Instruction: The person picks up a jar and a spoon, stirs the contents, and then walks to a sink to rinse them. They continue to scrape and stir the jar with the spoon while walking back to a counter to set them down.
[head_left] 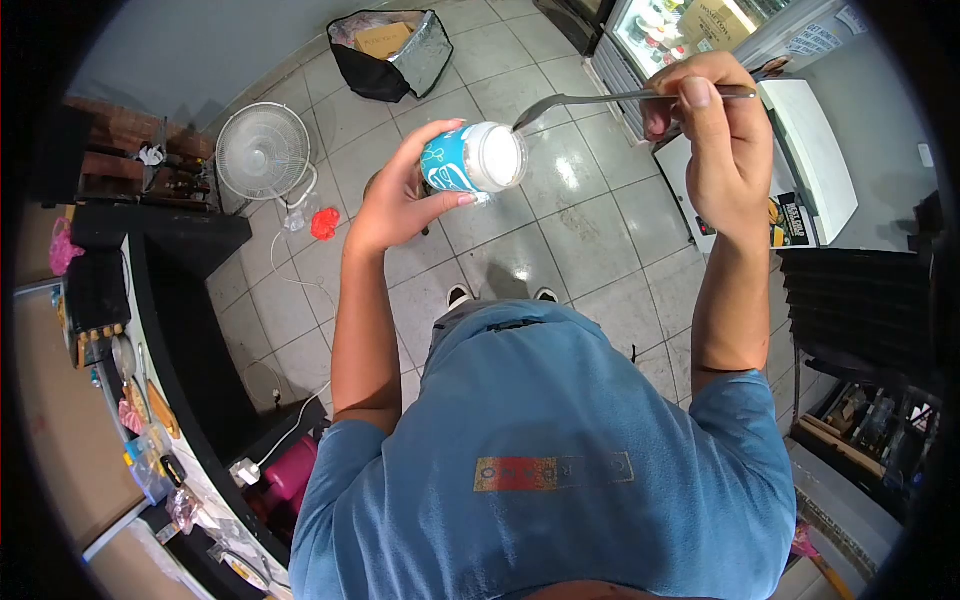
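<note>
My left hand [405,190] is wrapped round a small jar [452,163] with a blue and white label. The jar is tilted, its round end toward the right, and white fills that end inside a clear rim. In my raised right hand [715,140], the thumb and fingers pinch the handle of a metal spoon [600,98]. The spoon's curved head points left and down, its tip right by the upper edge of the jar's rim.
A white fan [262,150] stands on the tiled floor [600,240] at the left, near an open black insulated bag [375,85]. A lit display fridge [660,35] and a white chest [810,150] are at the right. Utensils crowd the left counter [150,400].
</note>
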